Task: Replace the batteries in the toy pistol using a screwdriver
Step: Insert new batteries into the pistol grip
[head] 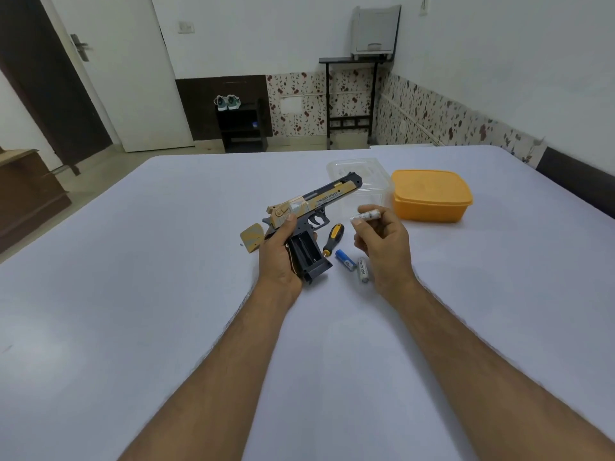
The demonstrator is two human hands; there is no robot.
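My left hand (279, 252) grips the gold and black toy pistol (319, 202) by its handle, barrel pointing away to the right. The battery bay (305, 251) in the grip lies open and looks empty. My right hand (382, 242) pinches a white battery (367, 215) between thumb and fingers, just right of the pistol. A yellow-and-black screwdriver (333, 238) lies on the table between my hands. Beside it lie a blue battery (344, 259) and another white battery (363, 269). The gold grip cover (252, 238) rests left of the pistol, with a tiny screw (240, 244) next to it.
An orange lidded box (431, 194) stands at the right, and a clear plastic container (359, 176) sits behind the pistol. The work surface is a wide pale cloth-covered table (166, 261). Beyond it are a door, a small black shelf and a stand.
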